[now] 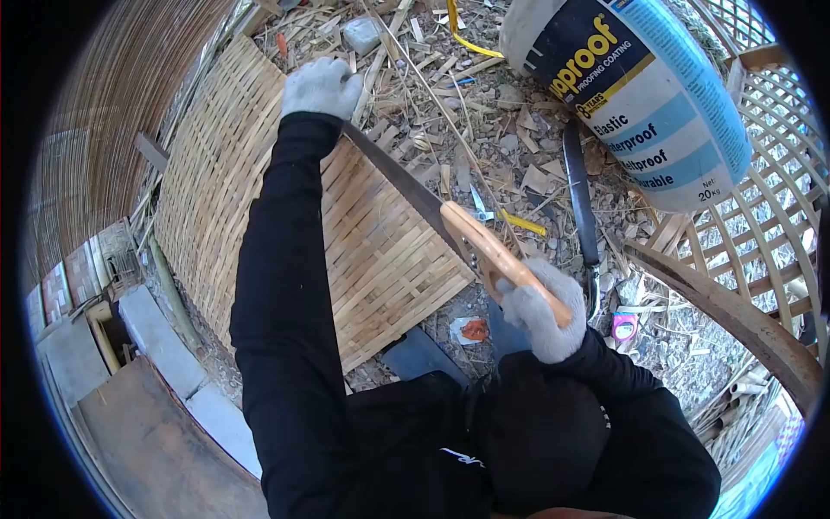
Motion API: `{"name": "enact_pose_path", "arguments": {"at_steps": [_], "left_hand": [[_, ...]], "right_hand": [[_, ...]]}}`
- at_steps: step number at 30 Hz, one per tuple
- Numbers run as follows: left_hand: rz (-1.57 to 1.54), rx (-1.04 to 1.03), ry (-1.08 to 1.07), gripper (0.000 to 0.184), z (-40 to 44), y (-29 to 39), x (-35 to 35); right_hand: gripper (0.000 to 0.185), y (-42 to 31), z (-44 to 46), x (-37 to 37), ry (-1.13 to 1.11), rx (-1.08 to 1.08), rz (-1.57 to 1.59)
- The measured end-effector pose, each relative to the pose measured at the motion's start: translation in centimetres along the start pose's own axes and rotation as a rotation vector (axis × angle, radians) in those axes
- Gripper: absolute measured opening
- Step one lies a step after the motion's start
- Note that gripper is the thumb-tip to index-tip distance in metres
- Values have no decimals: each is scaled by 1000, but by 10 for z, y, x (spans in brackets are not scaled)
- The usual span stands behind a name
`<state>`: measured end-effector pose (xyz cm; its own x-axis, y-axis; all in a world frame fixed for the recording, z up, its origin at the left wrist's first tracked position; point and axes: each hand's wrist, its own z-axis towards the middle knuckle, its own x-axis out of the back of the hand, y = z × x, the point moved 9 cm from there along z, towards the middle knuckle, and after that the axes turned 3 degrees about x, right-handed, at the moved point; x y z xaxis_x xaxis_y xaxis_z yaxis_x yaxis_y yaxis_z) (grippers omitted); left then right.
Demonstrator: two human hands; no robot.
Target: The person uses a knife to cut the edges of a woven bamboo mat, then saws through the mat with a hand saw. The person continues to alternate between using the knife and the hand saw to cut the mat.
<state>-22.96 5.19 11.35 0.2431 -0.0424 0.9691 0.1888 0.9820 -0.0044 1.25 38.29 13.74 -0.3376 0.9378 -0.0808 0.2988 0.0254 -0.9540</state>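
My right hand (545, 311), in a pale knit glove, is wrapped round the wooden handle of a hand saw (497, 246). The saw's long dark blade (398, 182) slants up and left across a woven bamboo mat (372, 251), its far end close to my other wrist. My left hand (322, 86), gloved too, is closed at the mat's far edge and seems to grip it; its fingertips are partly hidden. A long dark machete-like blade (579, 195) lies on the ground to the right of the saw.
A large tub of waterproofing coating (640, 104) leans at upper right, beside a bamboo lattice (743, 233) and a curved wooden beam (735, 311). A pink tape measure (623, 326) and a yellow-handled tool (521, 222) lie among wood scraps. Grey blocks (164, 337) stand at left.
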Motion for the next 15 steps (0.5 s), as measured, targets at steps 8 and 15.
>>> {"name": "enact_pose_path", "arguments": {"at_steps": [8,15], "left_hand": [[126,-46,-1127,53,-14,23,-135],[-198,30,-1197,43,-20,-7,-154]], "right_hand": [[24,-25,0,-9,-55,105,-91],[26,-15,1,-6,-112,209,-157]]}}
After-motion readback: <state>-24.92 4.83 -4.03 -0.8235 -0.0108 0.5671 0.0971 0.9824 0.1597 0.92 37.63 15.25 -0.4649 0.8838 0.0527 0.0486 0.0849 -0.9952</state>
